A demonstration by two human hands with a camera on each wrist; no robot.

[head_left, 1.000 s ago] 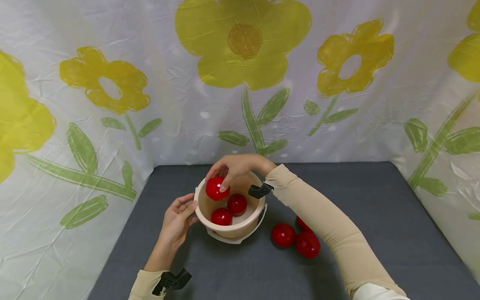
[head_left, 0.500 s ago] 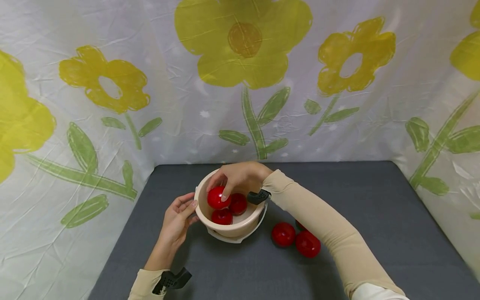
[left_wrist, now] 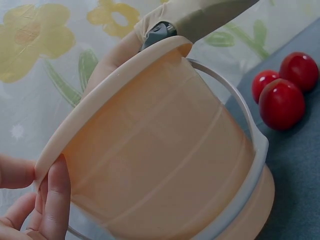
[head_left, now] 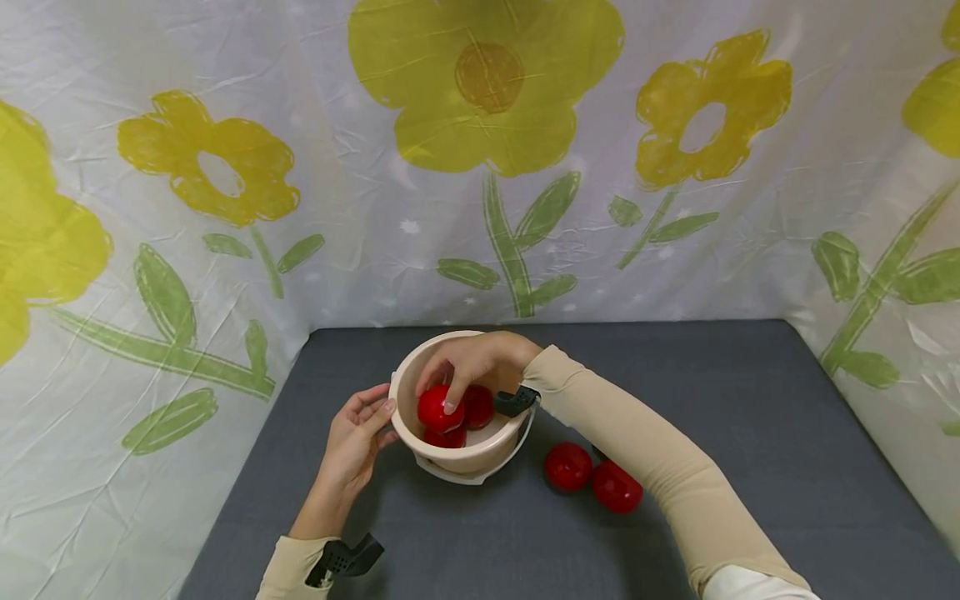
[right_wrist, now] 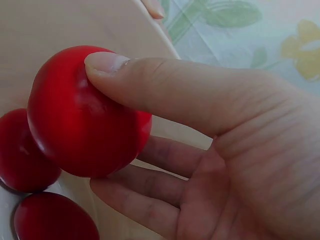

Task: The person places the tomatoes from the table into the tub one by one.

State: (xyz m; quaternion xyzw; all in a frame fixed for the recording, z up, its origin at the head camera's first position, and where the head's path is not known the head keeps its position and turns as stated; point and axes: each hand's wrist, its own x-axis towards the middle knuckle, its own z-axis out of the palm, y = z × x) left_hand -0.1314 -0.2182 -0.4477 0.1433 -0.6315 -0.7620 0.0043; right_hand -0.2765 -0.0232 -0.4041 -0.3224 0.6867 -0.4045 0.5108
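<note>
A cream bucket with a pale handle stands on the dark table. My left hand holds its left rim; the left wrist view shows the thumb and fingers pinching the bucket's edge. Reaching in over the far side, my right hand grips a glossy red ball down inside the bucket. In the right wrist view the thumb lies across this ball and the fingers pass beneath it. Two similar red balls, one beside the held ball and another below it, lie on the bucket's floor.
To the right of the bucket, three more red balls sit close together on the table; the right sleeve hides one almost wholly in the head view. A flower-printed cloth hangs behind the table.
My right hand has lowered the held ball deeper into the bucket and slightly towards me, so it now overlaps the two lying there. The left hand has stayed at the rim.
</note>
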